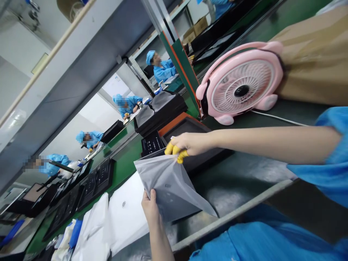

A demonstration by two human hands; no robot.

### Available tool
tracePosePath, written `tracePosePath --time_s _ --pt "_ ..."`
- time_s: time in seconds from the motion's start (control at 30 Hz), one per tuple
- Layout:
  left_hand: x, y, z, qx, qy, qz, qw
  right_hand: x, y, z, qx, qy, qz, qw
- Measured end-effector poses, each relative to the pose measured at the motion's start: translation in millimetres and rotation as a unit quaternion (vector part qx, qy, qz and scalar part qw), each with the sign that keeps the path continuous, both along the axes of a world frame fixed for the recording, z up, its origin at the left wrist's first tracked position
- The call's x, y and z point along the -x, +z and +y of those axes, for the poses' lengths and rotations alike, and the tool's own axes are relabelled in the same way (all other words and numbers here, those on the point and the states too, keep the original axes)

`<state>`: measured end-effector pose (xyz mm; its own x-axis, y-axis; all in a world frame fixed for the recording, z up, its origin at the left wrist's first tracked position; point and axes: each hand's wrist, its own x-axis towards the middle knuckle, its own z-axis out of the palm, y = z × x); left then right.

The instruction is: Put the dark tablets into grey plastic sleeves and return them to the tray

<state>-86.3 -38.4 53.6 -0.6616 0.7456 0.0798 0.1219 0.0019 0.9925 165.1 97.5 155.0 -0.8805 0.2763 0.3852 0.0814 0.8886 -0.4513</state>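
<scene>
A translucent whitish plastic bag (174, 188) is stretched between my two hands, tilted above the bench edge. Something dark and flat shows through it; whether that lies inside or behind, I cannot tell. My right hand (187, 145), with yellow finger cots, pinches the bag's upper edge. At its lower left edge my left hand (150, 206) grips it, thumb on the front face. Just behind the right hand lies a black printed panel (152, 143) with white markings. To the left is a stack of white bags (127, 206) with a small printed mark.
A pink fan (241, 87) stands behind my right arm, its white cord trailing right, beside a brown cardboard box (315, 54). A black stack (163, 112) and black panels (95, 181) sit along the green line. Several co-workers in blue work farther off. A metal shelf (67, 79) hangs overhead.
</scene>
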Motion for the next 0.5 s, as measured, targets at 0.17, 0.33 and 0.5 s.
tracePosePath --time_s 0.17,0.33,0.5 --pt "-3 -3.0 -1 0.015 -0.035 -0.009 0.999 -13 36.7 35 -0.035 -0.053 -0.12 0.991" --pt "-9 -8.5 9 0.026 -0.042 -0.068 0.996 -27 79.3 60 -0.219 -0.333 0.059 0.915" --pt "-22 1.3 29 0.01 -0.063 -0.088 0.994 -4 56.9 38 -0.093 -0.218 0.069 0.969"
